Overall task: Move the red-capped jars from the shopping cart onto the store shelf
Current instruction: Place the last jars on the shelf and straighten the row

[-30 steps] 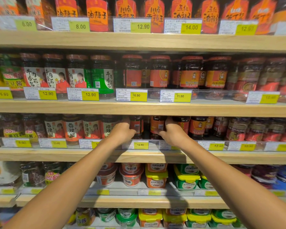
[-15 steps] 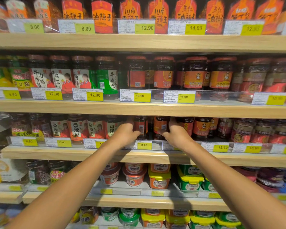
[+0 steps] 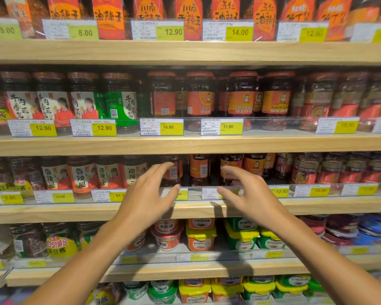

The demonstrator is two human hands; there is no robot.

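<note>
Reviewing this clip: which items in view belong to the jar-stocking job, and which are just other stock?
Job:
- left hand, open
- right hand, open
- orange-label jars
- third shelf

Other stock:
- yellow-lidded tubs
- green-label jar
- 16.90 price tag

Caps of the third-shelf jars [image 3: 198, 170] were hidden behind the shelf board [image 3: 185, 146] above, so cap colour couldn't be told. Left hand [image 3: 147, 199] covered part of one jar's label and the price tag [image 3: 180, 194] behind its thumb; right hand [image 3: 251, 194] covered the lower part of another jar. Top-row packets [image 3: 106, 16] were cut off by the upper edge. Jars at far right [image 3: 348, 102] were blurred and their labels unreadable. Small print on the tags was too small to read. Both forearms ran out of the bottom edge.
</note>
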